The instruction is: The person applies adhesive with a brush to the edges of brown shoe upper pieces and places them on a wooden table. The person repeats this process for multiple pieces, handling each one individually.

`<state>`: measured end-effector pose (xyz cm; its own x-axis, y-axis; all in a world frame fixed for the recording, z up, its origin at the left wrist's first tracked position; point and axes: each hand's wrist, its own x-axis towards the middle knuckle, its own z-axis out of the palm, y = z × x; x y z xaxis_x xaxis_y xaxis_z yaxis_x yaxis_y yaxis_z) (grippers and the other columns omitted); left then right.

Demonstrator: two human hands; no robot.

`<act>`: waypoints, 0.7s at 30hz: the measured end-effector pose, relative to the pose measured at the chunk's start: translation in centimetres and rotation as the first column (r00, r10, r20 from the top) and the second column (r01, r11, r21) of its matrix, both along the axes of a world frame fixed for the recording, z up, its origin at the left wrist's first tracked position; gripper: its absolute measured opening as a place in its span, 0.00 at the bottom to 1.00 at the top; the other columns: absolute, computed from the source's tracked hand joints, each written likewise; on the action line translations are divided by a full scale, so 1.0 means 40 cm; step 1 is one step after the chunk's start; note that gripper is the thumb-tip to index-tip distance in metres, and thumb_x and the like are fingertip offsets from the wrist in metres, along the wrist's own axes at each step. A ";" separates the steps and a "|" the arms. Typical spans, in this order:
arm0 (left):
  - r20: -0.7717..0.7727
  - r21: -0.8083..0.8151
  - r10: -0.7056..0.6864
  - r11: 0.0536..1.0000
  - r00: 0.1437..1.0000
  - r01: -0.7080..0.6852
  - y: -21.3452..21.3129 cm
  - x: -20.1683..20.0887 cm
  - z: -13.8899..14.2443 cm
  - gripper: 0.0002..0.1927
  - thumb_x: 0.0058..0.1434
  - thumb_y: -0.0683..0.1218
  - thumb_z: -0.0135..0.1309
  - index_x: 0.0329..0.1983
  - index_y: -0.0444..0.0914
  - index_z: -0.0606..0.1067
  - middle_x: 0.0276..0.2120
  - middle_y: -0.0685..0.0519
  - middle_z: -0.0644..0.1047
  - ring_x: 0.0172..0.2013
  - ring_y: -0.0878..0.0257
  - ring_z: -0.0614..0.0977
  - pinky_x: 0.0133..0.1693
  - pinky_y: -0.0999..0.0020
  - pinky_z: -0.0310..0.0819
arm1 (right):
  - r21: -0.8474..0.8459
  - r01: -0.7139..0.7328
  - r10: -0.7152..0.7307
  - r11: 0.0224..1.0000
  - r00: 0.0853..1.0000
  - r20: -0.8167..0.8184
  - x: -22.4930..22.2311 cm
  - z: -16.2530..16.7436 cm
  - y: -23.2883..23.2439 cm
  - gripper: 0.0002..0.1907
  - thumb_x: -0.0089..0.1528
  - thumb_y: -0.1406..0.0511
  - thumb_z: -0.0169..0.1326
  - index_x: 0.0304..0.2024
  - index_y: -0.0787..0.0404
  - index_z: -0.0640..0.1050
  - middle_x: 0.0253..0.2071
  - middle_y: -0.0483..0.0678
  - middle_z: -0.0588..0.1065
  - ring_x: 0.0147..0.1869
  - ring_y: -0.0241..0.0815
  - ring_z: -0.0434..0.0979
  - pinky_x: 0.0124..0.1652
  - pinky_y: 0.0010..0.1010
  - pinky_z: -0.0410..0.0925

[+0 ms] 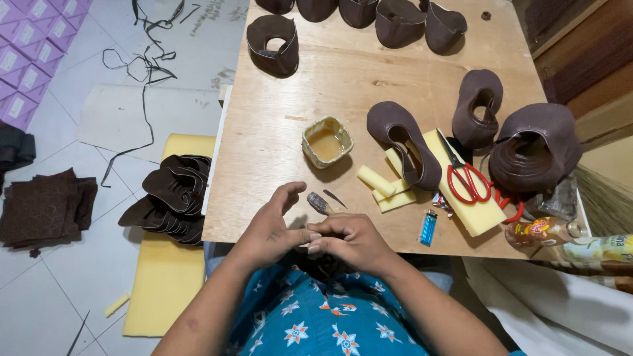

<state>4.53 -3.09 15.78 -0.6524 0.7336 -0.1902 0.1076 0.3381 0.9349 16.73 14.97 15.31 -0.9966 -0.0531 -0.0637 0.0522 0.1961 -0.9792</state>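
Observation:
My left hand (273, 227) and my right hand (349, 240) meet at the near edge of a plywood table (277, 132), fingertips touching each other. The right hand's fingers curl inward and pick at the left hand's fingers; whether anything small is pinched between them cannot be seen. Just beyond the hands lies a small glue brush (320, 203) and a thin dark sliver (335, 198). A square tub of yellowish glue (327, 141) stands further back. Brown shoe uppers (402, 142) lie to the right.
Red-handled scissors (465, 178) rest on yellow foam pieces (461, 191); a blue lighter (428, 227) lies near the edge. More brown uppers (271, 43) line the far side. A stack of brown cut pieces (173, 198) sits on foam on the floor, left. Bottles (567, 240) lie right.

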 end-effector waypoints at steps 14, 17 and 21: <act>-0.101 0.092 0.280 0.958 0.955 -0.271 -0.049 -0.080 -0.028 0.19 0.54 0.44 0.64 0.49 0.34 0.77 0.49 0.46 0.79 0.49 0.59 0.80 0.45 0.64 0.79 | 0.261 -0.109 0.148 0.959 0.980 -0.132 0.024 0.077 0.042 0.10 0.64 0.65 0.59 0.45 0.63 0.84 0.49 0.51 0.84 0.56 0.45 0.85 0.56 0.34 0.73; -0.122 0.222 0.387 0.908 0.914 -0.355 -0.056 -0.090 -0.052 0.09 0.60 0.44 0.61 0.38 0.33 0.81 0.34 0.50 0.81 0.34 0.67 0.80 0.35 0.71 0.77 | 0.249 -0.019 0.104 0.968 0.936 -0.336 0.076 0.165 0.045 0.07 0.61 0.67 0.61 0.39 0.64 0.82 0.46 0.50 0.82 0.56 0.46 0.82 0.56 0.37 0.73; 0.011 0.275 0.405 0.878 0.914 -0.393 -0.029 -0.085 -0.083 0.12 0.66 0.47 0.57 0.29 0.34 0.80 0.22 0.54 0.78 0.26 0.70 0.76 0.31 0.75 0.71 | -0.119 -0.061 -0.025 0.991 0.790 -0.613 0.161 0.312 0.013 0.07 0.58 0.69 0.61 0.37 0.64 0.79 0.43 0.50 0.80 0.50 0.44 0.81 0.53 0.36 0.74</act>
